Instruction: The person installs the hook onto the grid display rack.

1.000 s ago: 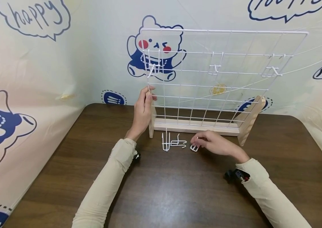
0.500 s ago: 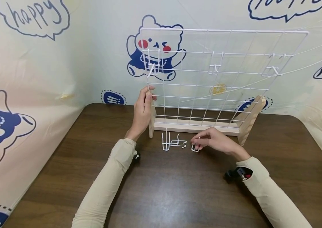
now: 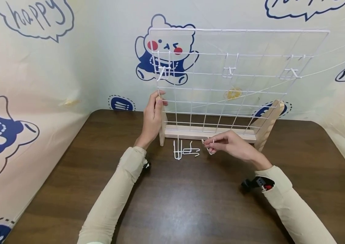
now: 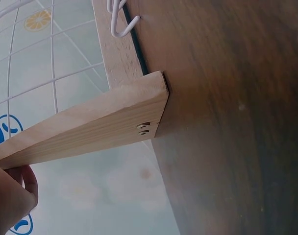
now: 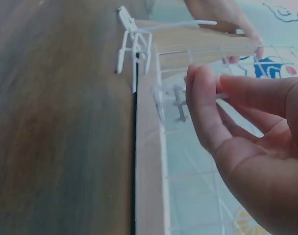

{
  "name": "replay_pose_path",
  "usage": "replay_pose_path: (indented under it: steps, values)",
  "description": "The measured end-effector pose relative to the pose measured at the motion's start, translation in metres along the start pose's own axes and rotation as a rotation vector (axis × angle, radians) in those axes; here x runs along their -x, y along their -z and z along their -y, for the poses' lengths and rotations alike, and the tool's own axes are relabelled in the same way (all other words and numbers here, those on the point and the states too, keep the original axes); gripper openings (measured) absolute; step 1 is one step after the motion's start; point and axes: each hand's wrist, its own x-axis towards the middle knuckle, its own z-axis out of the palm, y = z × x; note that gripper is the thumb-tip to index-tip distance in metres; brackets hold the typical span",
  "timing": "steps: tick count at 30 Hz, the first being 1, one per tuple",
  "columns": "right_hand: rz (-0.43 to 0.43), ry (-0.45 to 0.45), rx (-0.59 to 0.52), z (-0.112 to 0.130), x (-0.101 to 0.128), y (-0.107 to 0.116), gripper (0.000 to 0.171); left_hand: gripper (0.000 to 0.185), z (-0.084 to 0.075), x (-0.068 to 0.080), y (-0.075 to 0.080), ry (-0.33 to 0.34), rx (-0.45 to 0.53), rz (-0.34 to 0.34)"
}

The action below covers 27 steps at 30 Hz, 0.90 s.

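A white wire grid rack [image 3: 239, 30] stands on a wooden base with two wooden side legs. My left hand [image 3: 152, 117] grips the left leg [image 4: 85, 120] near its top, fingers wrapped behind it. Between the thumb and fingers of my right hand [image 3: 236, 146], a small white wire hook [image 5: 179, 103] is pinched, held in front of the base bar. Part of that hook is hidden by the fingers. Two similar white hooks, one upright-looking hook [image 3: 178, 156] and one sideways hook [image 3: 191, 152], lie close together on the table left of my right hand.
Three white hooks hang on the grid's upper wires: a left hook [image 3: 162, 69], a middle hook [image 3: 229, 71] and a right hook [image 3: 292, 72]. The brown table [image 3: 172, 203] extends toward me. A printed cloth [image 3: 105, 67] stands close behind the rack.
My right hand has raised its hook from the tabletop and tilted it, moving slightly up toward the rack. The left hand keeps its grip on the leg.
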Motion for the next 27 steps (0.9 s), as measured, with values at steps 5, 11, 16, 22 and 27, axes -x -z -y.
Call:
replay_pose_path:
  steps: [5, 11, 16, 22, 27]
  values:
    - [0.001, 0.016, -0.006, 0.012, 0.005, -0.001, 0.024, 0.027, 0.0, 0.0, -0.002, -0.012, 0.0, -0.019]
    - [-0.034, 0.064, 0.058, 0.022, 0.015, -0.002, 0.023, 0.027, 0.0, 0.0, -0.004, -0.018, -0.004, -0.034]
    - [-0.094, 0.121, 0.121, 0.024, 0.025, -0.001, 0.021, 0.027, -0.001, 0.0, -0.004, -0.021, -0.009, -0.031]
    - [-0.158, 0.133, 0.162, 0.023, 0.034, 0.003, 0.021, 0.027, -0.001, 0.0, -0.003, -0.024, -0.006, -0.034]
    - [-0.196, 0.172, 0.183, 0.023, 0.039, 0.007, 0.022, 0.026, -0.001, 0.0, -0.003, -0.023, -0.006, -0.032]
